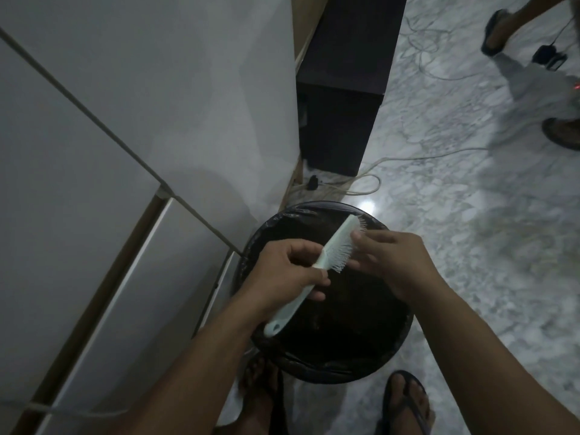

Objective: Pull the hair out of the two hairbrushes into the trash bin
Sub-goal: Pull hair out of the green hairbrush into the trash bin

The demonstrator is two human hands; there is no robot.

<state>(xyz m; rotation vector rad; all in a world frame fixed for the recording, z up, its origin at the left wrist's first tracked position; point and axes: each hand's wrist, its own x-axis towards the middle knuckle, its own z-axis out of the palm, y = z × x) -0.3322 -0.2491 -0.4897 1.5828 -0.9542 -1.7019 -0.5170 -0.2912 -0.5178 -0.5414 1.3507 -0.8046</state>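
Nearest to the camera, at the bottom edge, the person's two feet stand on the floor, the right foot (pixel 406 400) in a dark flip-flop and the left foot (pixel 260 387) partly hidden by the bin. Just above them stands the round trash bin (pixel 398 350), lined with a black bag, and its inside is too dark to see what lies in it. Both forearms reach over the bin's opening. The left hand (pixel 282 273) has its fingers and thumb curled around the handle of a pale hairbrush (pixel 332 246), which is held above the bin and tilted, with the handle end toward the person and the head pointing away. The bristles face to the right side. The right hand (pixel 389 262) is at the bristles, with its fingertips (pixel 356 237) bent in against them; whether they pinch any hair I cannot tell, because the hair is too fine to see here. Only this one brush is in view. To the left of the bin rises a white cabinet (pixel 141 105). Behind the bin a pale cable (pixel 361 183) lies in loops on the marble floor (pixel 470 215), next to a dark box (pixel 342 89). Far in the upper right corner, the feet of another person (pixel 499 29) appear, blurred.
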